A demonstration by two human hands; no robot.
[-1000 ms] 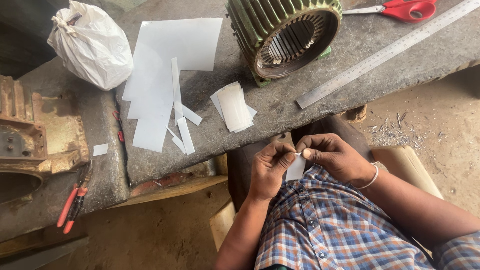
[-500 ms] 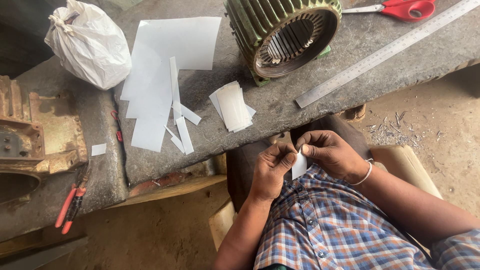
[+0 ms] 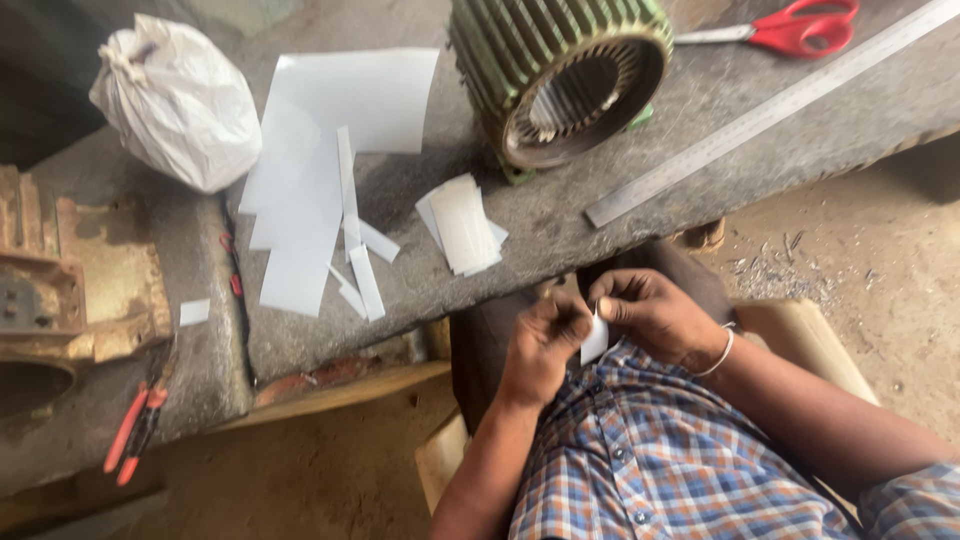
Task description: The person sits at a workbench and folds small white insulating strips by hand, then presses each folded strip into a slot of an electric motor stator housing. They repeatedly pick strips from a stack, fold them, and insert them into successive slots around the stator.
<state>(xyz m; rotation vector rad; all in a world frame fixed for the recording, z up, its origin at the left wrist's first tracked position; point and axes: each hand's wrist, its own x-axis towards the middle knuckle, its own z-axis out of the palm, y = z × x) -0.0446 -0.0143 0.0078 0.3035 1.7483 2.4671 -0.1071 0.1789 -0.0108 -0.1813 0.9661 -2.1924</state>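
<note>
Both hands have drifted slightly lower, left hand (image 3: 540,345) and right hand (image 3: 655,315) each pinching the small white paper slip (image 3: 594,340).

A knotted white plastic bag (image 3: 178,102), bulging and crinkled, sits at the far left end of the grey stone workbench (image 3: 560,235), its tied neck pointing toward the upper left. It lies just beside the large white paper sheets (image 3: 330,130) spread across the bench top, close to their left edge. No labels, signs or screens appear anywhere in the view of this workshop scene.
</note>
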